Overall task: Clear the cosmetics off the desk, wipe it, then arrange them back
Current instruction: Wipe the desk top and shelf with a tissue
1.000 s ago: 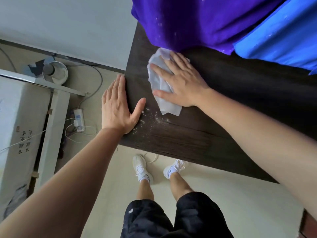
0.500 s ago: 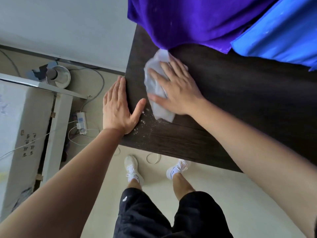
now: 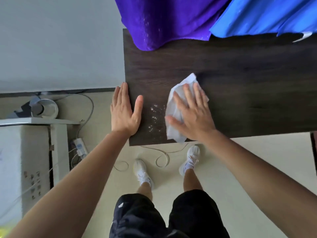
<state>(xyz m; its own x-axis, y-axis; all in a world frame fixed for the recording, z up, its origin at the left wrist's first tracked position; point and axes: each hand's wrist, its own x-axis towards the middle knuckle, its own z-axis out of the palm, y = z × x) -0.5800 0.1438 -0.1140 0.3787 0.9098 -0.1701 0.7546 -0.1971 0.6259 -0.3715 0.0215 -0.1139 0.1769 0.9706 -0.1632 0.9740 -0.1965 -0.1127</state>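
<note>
A dark wood desk [image 3: 223, 62] fills the upper right. My right hand [image 3: 192, 112] lies flat on a crumpled white wipe [image 3: 176, 107], pressing it onto the desk near the front edge. White specks of dust or powder [image 3: 155, 117] lie on the wood between my hands. My left hand [image 3: 124, 110] rests flat with fingers together, palm against the desk's left edge and thumb on the top. No cosmetics show on the desk.
Purple cloth [image 3: 163, 19] and blue cloth [image 3: 265, 14] hang over the desk's far side. On the floor to the left stand a white cabinet [image 3: 34, 152], a power strip [image 3: 79, 146] with cables and a round metal object [image 3: 45, 109]. My feet stand below the desk's front edge.
My right hand has dragged the wipe from the far left corner, under the purple cloth, toward the front edge and to the right. My left hand stays at the desk's left edge.
</note>
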